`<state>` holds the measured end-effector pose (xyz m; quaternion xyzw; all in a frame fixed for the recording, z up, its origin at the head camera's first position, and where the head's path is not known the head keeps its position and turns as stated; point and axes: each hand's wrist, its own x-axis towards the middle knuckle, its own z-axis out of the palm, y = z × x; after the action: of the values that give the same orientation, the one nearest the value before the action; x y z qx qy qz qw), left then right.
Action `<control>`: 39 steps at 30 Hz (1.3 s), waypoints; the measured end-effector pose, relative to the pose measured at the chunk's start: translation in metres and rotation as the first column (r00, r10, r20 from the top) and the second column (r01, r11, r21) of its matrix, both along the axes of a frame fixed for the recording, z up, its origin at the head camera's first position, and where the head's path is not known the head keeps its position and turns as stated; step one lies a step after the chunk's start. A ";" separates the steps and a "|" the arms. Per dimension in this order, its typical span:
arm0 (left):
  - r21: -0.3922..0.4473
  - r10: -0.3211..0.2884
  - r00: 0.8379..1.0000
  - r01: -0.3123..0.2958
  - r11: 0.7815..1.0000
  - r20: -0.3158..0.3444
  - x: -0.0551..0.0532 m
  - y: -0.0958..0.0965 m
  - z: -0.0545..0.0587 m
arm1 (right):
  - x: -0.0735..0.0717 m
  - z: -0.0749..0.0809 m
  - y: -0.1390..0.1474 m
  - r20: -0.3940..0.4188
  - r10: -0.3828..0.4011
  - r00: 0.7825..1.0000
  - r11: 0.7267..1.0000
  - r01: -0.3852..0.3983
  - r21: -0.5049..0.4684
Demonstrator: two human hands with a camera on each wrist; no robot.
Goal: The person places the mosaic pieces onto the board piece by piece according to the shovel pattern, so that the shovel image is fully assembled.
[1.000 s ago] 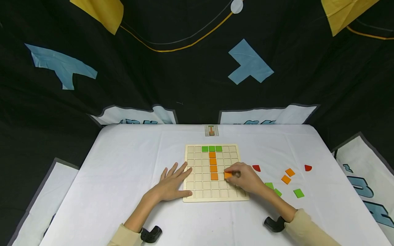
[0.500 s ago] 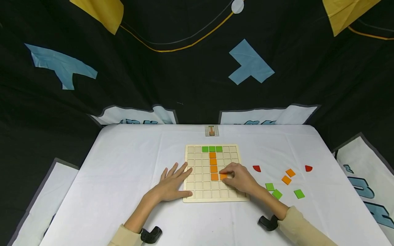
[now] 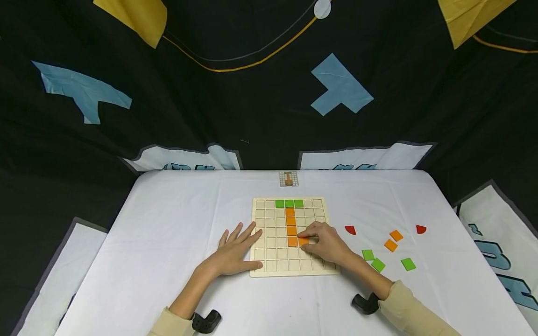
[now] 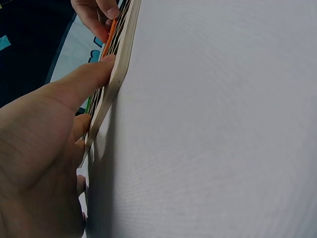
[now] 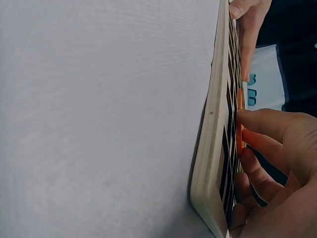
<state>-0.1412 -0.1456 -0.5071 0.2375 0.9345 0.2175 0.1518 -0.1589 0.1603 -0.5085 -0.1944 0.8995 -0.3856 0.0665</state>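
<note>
A wooden grid board (image 3: 273,266) lies on the white table. Three green square tiles (image 3: 289,204) fill cells of its top row, and a column of orange tiles (image 3: 291,221) runs down from the middle one. Between thumb and index finger, my right hand (image 3: 329,243) pinches an orange square tile (image 3: 303,241) just right of the lowest orange one; in the right wrist view this orange tile (image 5: 239,134) sits at the board's surface under the fingertips. My left hand (image 3: 231,255) is spread with its fingertips and thumb resting on the board's left edge.
Right of the board lie loose pieces: two red pieces (image 3: 350,230), two orange tiles (image 3: 391,245) and three green tiles (image 3: 378,265). A small pattern card (image 3: 288,178) lies beyond the board's far edge. A black curtain with coloured shapes hangs behind the table.
My right hand has moved left across the board with the orange tile, bringing it beside the lowest tile of the orange column. The left hand has stayed in place.
</note>
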 end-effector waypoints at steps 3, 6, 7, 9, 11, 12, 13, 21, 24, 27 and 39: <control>0.002 0.000 1.000 0.000 1.000 -0.002 0.000 0.000 0.000 | 0.000 0.000 0.001 -0.005 -0.003 1.000 1.000 0.003 0.012; 0.006 -0.001 1.000 0.002 1.000 -0.007 0.001 0.000 0.000 | 0.000 0.001 0.005 -0.012 -0.015 1.000 1.000 0.015 0.010; 0.006 -0.002 1.000 0.002 1.000 -0.007 0.000 0.000 0.000 | 0.000 0.002 0.007 -0.012 -0.020 1.000 1.000 0.020 0.003; 0.008 -0.002 1.000 0.002 1.000 -0.008 0.000 0.000 0.000 | 0.000 0.004 0.012 -0.009 -0.035 0.999 0.999 0.034 -0.019; 0.004 -0.001 1.000 0.001 1.000 -0.002 -0.001 0.000 0.001 | -0.001 0.007 0.018 -0.016 -0.047 0.999 0.998 0.046 -0.038; 0.000 -0.001 1.000 0.001 1.000 0.002 -0.001 0.000 0.001 | -0.001 0.008 0.022 -0.028 -0.050 0.998 0.998 0.049 -0.045; 0.001 -0.001 1.000 0.001 1.000 0.004 -0.001 0.000 0.000 | -0.001 0.009 0.026 -0.039 -0.056 0.998 0.997 0.054 -0.050; 0.002 -0.005 1.000 0.005 1.000 0.007 -0.001 0.000 0.000 | -0.001 0.015 0.062 -0.109 -0.170 0.979 0.985 0.170 -0.017; -0.001 -0.006 1.000 0.006 1.000 0.005 -0.002 0.000 0.000 | 0.000 0.016 0.076 -0.119 -0.208 0.971 0.978 0.208 -0.010; -0.002 -0.007 1.000 0.007 1.000 0.008 -0.002 0.000 0.000 | 0.002 0.018 0.090 -0.117 -0.240 0.964 0.971 0.240 -0.010; -0.005 -0.006 1.000 0.006 1.000 0.017 -0.001 0.000 0.001 | 0.019 0.019 0.151 -0.156 -0.352 0.923 0.934 0.358 0.008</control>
<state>-0.1424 -0.1458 -0.5064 0.2381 0.9330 0.2167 0.1608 -0.1399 0.3116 -0.4894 -0.0557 0.9292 -0.3588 -0.0695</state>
